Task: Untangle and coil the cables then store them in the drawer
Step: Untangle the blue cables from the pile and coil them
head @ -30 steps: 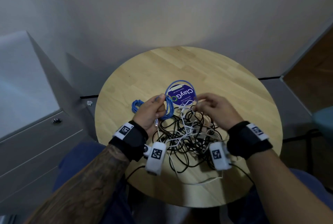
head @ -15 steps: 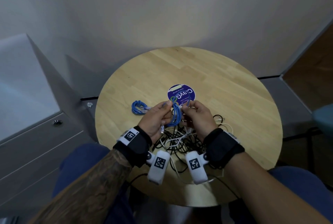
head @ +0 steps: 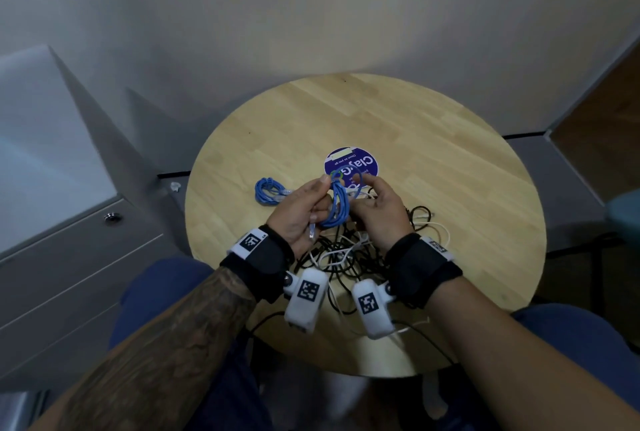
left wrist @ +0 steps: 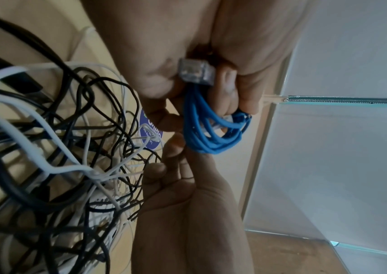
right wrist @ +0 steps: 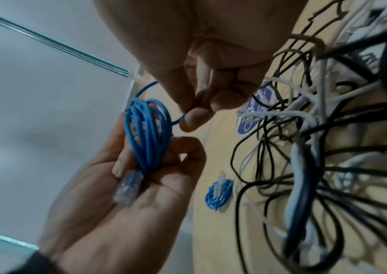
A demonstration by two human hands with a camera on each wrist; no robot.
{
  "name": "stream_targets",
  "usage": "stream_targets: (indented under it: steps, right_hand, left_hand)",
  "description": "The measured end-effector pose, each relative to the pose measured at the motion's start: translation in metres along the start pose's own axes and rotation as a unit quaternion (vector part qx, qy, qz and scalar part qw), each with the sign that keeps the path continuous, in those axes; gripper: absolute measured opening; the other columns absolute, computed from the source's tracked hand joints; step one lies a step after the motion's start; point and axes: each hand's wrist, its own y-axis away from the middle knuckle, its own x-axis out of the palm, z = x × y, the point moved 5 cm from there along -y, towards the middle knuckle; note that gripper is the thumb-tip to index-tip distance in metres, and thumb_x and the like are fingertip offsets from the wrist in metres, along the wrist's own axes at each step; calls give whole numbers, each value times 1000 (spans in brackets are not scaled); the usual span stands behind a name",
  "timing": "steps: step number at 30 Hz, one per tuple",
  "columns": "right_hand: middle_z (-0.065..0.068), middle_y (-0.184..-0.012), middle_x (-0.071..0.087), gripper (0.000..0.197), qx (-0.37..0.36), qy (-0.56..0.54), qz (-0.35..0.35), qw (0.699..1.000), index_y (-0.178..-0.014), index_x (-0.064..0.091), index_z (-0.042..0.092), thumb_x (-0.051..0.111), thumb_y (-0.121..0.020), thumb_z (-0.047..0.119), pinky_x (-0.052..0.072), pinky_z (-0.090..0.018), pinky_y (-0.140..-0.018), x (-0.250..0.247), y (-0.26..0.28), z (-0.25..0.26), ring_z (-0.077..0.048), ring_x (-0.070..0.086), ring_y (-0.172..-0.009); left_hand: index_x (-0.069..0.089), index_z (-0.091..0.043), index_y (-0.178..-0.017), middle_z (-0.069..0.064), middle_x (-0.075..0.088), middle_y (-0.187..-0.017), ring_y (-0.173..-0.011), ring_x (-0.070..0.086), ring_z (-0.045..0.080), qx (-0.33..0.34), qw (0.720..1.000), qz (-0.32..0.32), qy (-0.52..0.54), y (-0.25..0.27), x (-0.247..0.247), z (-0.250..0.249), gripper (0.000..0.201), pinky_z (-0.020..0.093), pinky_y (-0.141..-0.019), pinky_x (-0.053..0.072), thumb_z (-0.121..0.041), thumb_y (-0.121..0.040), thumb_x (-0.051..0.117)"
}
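Note:
My left hand (head: 306,207) grips a coil of blue network cable (head: 337,205) above the round wooden table (head: 450,188); its clear plug (left wrist: 195,71) lies against the palm. My right hand (head: 375,203) pinches the loose blue strand (right wrist: 177,120) of that coil between thumb and forefinger. A second blue cable (head: 268,190), coiled, lies on the table left of the hands, also seen as a small blue coil (right wrist: 218,193). Below the hands sits a tangle of black and white cables (head: 349,250). The grey drawer unit (head: 69,257) stands at the left, its drawers closed.
A round purple sticker (head: 351,164) lies on the table behind the hands. A lock knob (head: 112,217) marks the top drawer front. Grey walls close in behind the table; a brown floor strip (head: 602,139) shows at the right.
The wide blue loop has been drawn in to the coil in my left hand. My right hand has come left from the tangle and now pinches the blue strand beside the coil.

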Motion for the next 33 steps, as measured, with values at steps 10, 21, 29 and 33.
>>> stream_targets:
  steps: [10,21,29,33]
  right_hand:
    - [-14,-77,63,9,53,-105,-53,992,-94,56,15,63,-94,9,43,-31,-52,9,-3,-10,-23,53,-57]
    - [-14,-109,70,74,-46,-11,114,992,-135,38,26,85,-77,22,57,-33,-90,30,9,-5,-21,70,-102]
    - [-4,-81,71,30,-84,-5,-25,996,-90,65,-2,59,-99,26,53,-29,-69,-6,-4,24,-13,62,-70]
    - [4,-75,71,18,-119,-4,-23,993,-82,63,9,59,-99,15,51,-29,-62,-14,-9,28,-10,57,-61]
  left_hand:
    - [67,-6,-98,-9,31,-51,-42,23,2,18,999,-4,-34,5,10,-5,31,12,-44,23,-23,-103,41]
    - [59,-7,-104,3,68,-69,-61,65,11,33,999,-21,24,7,9,-8,19,22,-60,54,-19,-102,43]
    - [57,-5,-99,-9,27,-54,-48,21,5,41,999,-7,-35,5,10,-3,22,13,-44,23,-18,-103,39]
    - [59,-8,-97,-5,45,-62,-49,25,4,41,998,20,-53,9,22,-3,15,13,-49,25,-10,-100,45]
